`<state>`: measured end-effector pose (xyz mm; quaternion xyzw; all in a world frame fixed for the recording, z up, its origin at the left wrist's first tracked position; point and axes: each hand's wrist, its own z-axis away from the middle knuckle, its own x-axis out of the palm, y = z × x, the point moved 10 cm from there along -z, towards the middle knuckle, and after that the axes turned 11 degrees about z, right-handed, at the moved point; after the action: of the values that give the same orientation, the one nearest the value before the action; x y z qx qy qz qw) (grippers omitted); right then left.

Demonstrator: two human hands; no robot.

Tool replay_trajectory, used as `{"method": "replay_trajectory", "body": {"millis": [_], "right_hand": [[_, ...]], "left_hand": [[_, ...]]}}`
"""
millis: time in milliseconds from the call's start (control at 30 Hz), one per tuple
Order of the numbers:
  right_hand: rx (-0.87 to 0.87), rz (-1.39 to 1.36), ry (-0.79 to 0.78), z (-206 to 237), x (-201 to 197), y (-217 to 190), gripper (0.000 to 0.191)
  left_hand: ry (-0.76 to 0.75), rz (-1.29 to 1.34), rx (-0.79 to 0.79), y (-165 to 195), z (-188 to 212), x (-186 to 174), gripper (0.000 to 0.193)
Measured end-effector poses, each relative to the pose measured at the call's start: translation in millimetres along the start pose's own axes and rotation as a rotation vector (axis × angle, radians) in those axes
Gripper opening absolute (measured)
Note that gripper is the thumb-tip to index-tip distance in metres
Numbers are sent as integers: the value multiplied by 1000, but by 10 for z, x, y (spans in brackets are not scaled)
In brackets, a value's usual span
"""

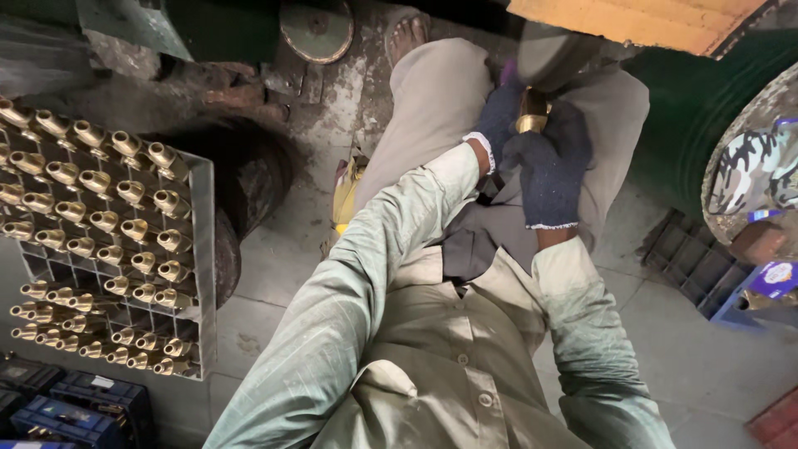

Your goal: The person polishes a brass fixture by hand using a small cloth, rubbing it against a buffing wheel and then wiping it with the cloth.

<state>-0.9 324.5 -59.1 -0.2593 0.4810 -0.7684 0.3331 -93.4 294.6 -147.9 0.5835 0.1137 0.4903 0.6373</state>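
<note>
Both my hands wear dark blue knit gloves and meet over my lap. My left hand (pixel 499 116) and my right hand (pixel 553 170) together grip one small brass fitting (pixel 532 112). Its top end is pressed up against a grey round wheel (pixel 549 51) just above my hands. Only a short gold part of the fitting shows between the gloves. My pale green sleeves run down to the bottom of the view.
A grey grid crate (pixel 204 249) at the left holds several rows of brass fittings (pixel 108 220). Blue boxes (pixel 75 407) lie below it. A dark crate (pixel 690 262) and a person in camouflage cloth (pixel 752 166) are at the right. A metal disc (pixel 316 29) lies near my bare foot (pixel 407 33).
</note>
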Motion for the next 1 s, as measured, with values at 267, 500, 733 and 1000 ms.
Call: {"method": "replay_trajectory", "body": {"millis": [267,500,733,1000], "right_hand": [[-21,-4,0,29,16,-10,45],[-21,15,27,16,-47,45,48],[44,17,47,-10,-68,132,48],[2,3,28,-15,22,31,48]], "left_hand": [[89,1136,-296,-527,-70,116,46],[124,1147,-442,-513,-27,207,58],[-43,1270,-293,-434,-84,241,55],[38,1259,-361,-425,-32,205,57]]}}
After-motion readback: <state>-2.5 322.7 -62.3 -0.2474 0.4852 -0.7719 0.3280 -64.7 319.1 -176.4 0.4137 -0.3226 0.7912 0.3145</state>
